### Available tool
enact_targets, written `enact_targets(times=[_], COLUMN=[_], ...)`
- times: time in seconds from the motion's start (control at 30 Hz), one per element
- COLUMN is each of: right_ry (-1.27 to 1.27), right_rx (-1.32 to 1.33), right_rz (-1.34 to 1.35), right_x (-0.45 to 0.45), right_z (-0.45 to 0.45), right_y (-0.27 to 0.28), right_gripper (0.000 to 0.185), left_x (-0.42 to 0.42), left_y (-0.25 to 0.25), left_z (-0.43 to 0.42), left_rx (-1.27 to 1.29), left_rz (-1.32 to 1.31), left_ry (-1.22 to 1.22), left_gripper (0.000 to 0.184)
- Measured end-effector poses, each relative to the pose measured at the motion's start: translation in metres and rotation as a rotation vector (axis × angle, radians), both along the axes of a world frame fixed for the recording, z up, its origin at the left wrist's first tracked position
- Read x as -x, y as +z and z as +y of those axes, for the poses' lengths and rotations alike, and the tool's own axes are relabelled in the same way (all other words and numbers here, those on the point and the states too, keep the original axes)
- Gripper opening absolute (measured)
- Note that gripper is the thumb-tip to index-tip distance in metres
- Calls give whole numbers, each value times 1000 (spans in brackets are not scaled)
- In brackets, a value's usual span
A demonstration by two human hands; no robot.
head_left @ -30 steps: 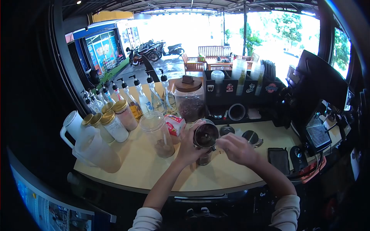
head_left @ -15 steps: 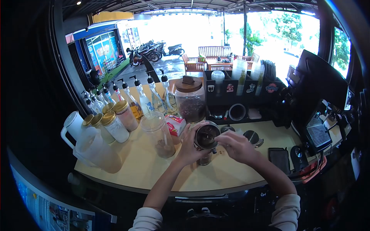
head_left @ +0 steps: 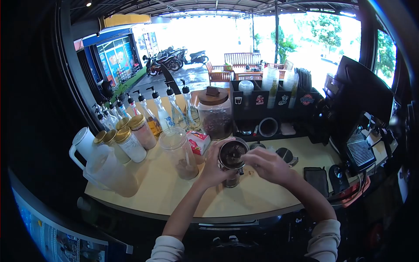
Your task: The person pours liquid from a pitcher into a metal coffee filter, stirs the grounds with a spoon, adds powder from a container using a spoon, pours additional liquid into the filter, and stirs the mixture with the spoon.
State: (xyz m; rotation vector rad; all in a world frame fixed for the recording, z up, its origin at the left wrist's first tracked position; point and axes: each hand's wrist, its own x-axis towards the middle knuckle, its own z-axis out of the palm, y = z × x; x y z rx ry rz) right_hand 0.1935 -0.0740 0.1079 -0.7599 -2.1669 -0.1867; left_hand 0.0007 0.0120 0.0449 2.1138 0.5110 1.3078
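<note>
My left hand [head_left: 212, 168] is wrapped around a metal cup [head_left: 224, 169] with dark brown contents, its mouth tilted toward me. At the cup's right rim my right hand [head_left: 267, 165] pinches a thin utensil that dips inside; the fingers hide most of it, so its exact kind is unclear. Just below the cup a small clear glass [head_left: 231, 181] shows on the counter. To the left of my left hand stands a tall clear plastic jar [head_left: 178, 153] with brown powder low inside. A red and white packet [head_left: 198, 142] lies behind the cup.
Gold-lidded jars [head_left: 131, 146], a frosted pitcher [head_left: 107, 170] and pump bottles [head_left: 161, 111] line the left of the counter [head_left: 257, 196]. Behind are a wooden-lidded jar [head_left: 214, 118] and a black cup organizer [head_left: 273, 98]. A dark cloth [head_left: 316, 181] and a black machine [head_left: 360, 148] stand right.
My right hand has shifted slightly at the cup's rim, and the dark contents look moved around. The cup has tipped a little; my left hand keeps its grip.
</note>
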Motion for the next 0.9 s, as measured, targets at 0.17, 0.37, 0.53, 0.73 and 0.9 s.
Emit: enact_targets(times=[0.17,0.37,0.53,0.73,0.9], right_ry=[-27,63,86,47,74], right_rx=[-30,158,337,471,516], right_rz=[-94,29,139,182,124], right_x=[-4,6,6,1,-3], right_z=[-1,-5,-5,-7,-6], right_y=[4,0,4,12,16], right_gripper=[28,24,17,10,10], left_x=[1,3,3,4,7], left_y=[-5,-2,1,1,2], left_z=[1,1,-2,1,3], left_rx=[45,49,36,20,10], left_rz=[-25,-13,-32,-10,0], left_ry=[-50,-43,-40,-37,-31], left_gripper=[82,82,82,82,82])
